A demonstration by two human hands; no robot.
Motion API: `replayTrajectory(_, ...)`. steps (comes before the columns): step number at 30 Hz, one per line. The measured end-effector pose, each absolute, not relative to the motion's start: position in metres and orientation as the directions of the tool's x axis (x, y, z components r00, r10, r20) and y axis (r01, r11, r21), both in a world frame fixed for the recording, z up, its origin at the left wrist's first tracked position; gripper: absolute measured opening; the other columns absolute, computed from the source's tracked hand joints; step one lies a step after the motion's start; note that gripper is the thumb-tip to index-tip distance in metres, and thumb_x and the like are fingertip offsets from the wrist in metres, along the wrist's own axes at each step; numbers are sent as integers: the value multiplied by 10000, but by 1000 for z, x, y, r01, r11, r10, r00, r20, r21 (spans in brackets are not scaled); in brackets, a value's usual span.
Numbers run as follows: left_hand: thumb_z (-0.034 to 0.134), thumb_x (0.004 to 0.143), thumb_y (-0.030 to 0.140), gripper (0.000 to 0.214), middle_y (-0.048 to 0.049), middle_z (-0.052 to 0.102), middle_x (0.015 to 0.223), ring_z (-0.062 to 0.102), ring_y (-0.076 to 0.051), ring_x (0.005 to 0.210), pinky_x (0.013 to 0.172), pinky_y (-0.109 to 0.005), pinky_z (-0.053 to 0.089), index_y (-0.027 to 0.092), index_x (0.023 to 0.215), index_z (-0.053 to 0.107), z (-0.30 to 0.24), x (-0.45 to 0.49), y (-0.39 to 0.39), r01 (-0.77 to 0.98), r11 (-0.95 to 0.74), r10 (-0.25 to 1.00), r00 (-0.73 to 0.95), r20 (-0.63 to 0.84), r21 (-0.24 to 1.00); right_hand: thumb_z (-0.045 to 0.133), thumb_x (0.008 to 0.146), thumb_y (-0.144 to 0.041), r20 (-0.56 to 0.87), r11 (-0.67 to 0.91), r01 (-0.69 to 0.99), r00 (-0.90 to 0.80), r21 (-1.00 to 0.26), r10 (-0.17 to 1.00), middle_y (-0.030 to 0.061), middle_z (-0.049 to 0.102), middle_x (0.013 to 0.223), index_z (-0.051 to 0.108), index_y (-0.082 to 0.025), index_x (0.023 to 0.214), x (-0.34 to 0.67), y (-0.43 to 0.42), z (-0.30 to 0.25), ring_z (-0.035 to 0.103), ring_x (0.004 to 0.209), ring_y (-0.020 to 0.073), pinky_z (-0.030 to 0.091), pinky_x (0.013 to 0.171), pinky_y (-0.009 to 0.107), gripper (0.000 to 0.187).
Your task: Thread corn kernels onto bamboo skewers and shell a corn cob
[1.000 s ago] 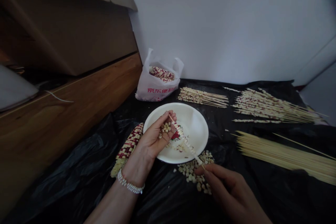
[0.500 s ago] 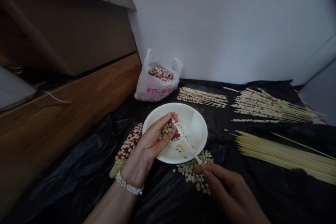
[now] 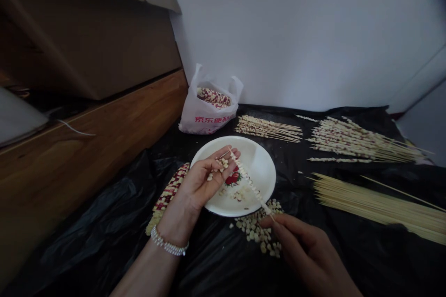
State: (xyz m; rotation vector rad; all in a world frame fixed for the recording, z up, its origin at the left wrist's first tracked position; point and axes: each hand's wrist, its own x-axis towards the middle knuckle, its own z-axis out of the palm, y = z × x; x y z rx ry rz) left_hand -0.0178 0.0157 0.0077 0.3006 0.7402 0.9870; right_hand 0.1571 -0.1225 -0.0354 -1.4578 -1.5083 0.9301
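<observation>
Over the black-sheeted worktop (image 3: 104, 227) and white plate (image 3: 261, 167), the left hand (image 3: 202, 181), half hiding a corn cob (image 3: 170, 192), cups loose kernels (image 3: 223, 164) in curled fingers. The right hand (image 3: 308, 253), cut off below, pinches the near end of the skewer (image 3: 249, 185) slanting over the plate.

1. The left hand (image 3: 200, 181) uncurled a little, and its fingers stretched flatter, out toward the right hand's side.
2. The loose kernels (image 3: 223, 163) in its palm moved up toward the fingertips, and fewer of them showed.
3. The right hand (image 3: 306, 253) slid slightly away from the left hand, taking the skewer (image 3: 249, 183) with it.
4. The red print (image 3: 232, 178) on the plate (image 3: 259, 160), partly covered before, showed more fully below the left fingers.
</observation>
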Motion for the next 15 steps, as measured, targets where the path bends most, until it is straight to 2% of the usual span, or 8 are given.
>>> replayTrajectory(2,361,655,-198,723,-102,703,1119,685,-181,984,830,-256,560,173,1223,609,13,-17,13,-640,520,847,303,-437,566,479,929,-339,57,54,391,-5,-919,998,13,748,753,751,-244,1009,158,-123,-36,665,634,166,490,564,230,299)
replayTrajectory(4,404,672,-200,704,-91,705,1124,683,-176,991,830,-224,553,187,1221,616,16,-15,11,-625,513,851,277,-447,588,482,927,-353,54,52,385,-5,-922,999,14,753,769,754,-246,1000,159,-124,-36,671,660,173,492,574,229,302)
replayTrajectory(6,448,693,-189,646,-97,709,1117,680,-179,1001,831,-203,548,165,1202,629,17,-12,9,-617,505,855,262,-448,603,480,928,-362,46,42,385,0,-922,999,18,755,787,758,-241,980,159,-124,-35,668,664,175,489,568,228,308)
replayTrajectory(10,511,760,-122,458,-130,715,1078,685,-187,986,817,-200,561,102,1132,657,9,-13,13,-647,486,864,253,-436,588,468,928,-359,35,35,407,-9,-913,999,10,714,671,748,-221,996,158,-123,-34,625,564,158,463,507,228,319)
replayTrajectory(15,523,855,5,258,-145,725,982,701,-198,936,763,-217,588,60,1065,662,-2,-17,20,-690,463,870,234,-434,556,478,918,-363,42,39,404,0,-914,999,20,742,732,746,-234,937,158,-123,-35,650,598,167,481,538,238,299)
